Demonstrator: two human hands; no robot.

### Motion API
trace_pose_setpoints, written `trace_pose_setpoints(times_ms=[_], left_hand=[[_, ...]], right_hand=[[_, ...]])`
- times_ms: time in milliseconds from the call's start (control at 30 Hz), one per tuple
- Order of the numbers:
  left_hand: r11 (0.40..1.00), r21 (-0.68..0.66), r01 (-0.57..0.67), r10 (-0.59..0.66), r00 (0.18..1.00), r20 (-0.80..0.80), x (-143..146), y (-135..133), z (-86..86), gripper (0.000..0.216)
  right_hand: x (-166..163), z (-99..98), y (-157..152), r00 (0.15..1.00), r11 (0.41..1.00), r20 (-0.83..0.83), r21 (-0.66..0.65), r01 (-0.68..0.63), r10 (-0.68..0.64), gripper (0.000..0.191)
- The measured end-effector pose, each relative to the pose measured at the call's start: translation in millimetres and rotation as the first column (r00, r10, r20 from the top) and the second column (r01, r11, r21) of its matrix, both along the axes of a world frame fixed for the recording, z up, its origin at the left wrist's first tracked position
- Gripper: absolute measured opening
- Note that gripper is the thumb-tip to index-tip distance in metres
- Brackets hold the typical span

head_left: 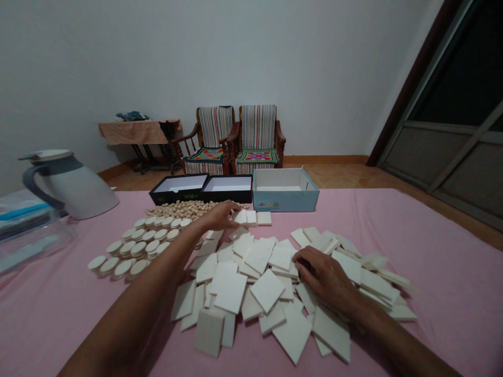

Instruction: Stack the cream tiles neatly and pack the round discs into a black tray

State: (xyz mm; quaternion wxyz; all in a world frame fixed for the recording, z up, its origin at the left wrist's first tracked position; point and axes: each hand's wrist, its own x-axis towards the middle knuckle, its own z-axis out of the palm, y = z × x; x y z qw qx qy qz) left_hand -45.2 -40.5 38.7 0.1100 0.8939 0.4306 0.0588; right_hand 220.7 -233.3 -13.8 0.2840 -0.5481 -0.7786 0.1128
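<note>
A loose heap of pale square wooden tiles (271, 288) covers the middle of the pink table (444, 293). My right hand (324, 277) lies palm down on the heap, its fingertips curled on a tile near the heap's centre. My left hand (222, 214) reaches far forward, its fingers on a small square tile (240, 217) at the left end of a short row of three small tiles (255, 218) in front of the boxes. I cannot tell if it grips that tile or only touches it.
Rows of pale round discs (135, 248) and a pile of small wooden beads (184, 208) lie left. Two black boxes (178, 196) (230, 195) and a light blue box (285, 198) stand open behind. A white jug (68, 183) stands far left. Two striped chairs (236, 139) stand beyond.
</note>
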Motion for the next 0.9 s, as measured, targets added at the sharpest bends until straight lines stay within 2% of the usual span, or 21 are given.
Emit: trace_pose_setpoints(times_ms=[200, 333, 467, 567, 633, 733, 833, 900], left_hand=[[0.997, 0.076, -0.005, 0.005, 1.0, 0.005, 26, 23, -11.0, 0.047], [0.998, 0.064, 0.013, -0.012, 1.0, -0.014, 36, 28, -19.1, 0.043], [0.999, 0.028, 0.028, -0.027, 1.0, -0.014, 36, 25, -19.4, 0.042], [0.999, 0.013, 0.033, -0.033, 0.999, 0.019, 31, 17, -12.8, 0.051], [0.998, -0.01, 0.057, -0.056, 0.998, 0.037, 25, 7, -5.3, 0.049], [0.981, -0.12, 0.151, -0.149, 0.989, 0.028, 16, -14, 6.6, 0.039], [0.941, -0.232, 0.244, -0.25, 0.968, 0.004, 7, -36, 13.1, 0.048], [0.932, -0.255, 0.259, -0.278, 0.96, -0.042, 4, -49, 13.0, 0.055]], right_hand=[[0, -2.3, 0, 1.0, 1.0, 0.004, -0.008, 0.009, -0.009, 0.015], [-1, -0.6, -1, 1.0, 1.0, 0.008, -0.019, 0.011, -0.011, 0.015], [-1, 1.6, -2, 1.0, 1.0, 0.014, -0.018, 0.016, -0.015, 0.016], [-1, 1.8, -1, 1.0, 1.0, 0.012, -0.006, 0.01, -0.01, 0.016], [0, 0.8, -1, 1.0, 1.0, 0.016, 0.004, 0.003, -0.003, 0.017], [0, -1.7, 0, 1.0, 1.0, 0.019, 0.024, 0.001, -0.001, 0.016], [1, -3.7, 0, 1.0, 0.999, 0.014, 0.036, 0.008, -0.008, 0.016], [1, -4.0, 0, 1.0, 0.999, 0.018, 0.034, 0.01, -0.011, 0.016]])
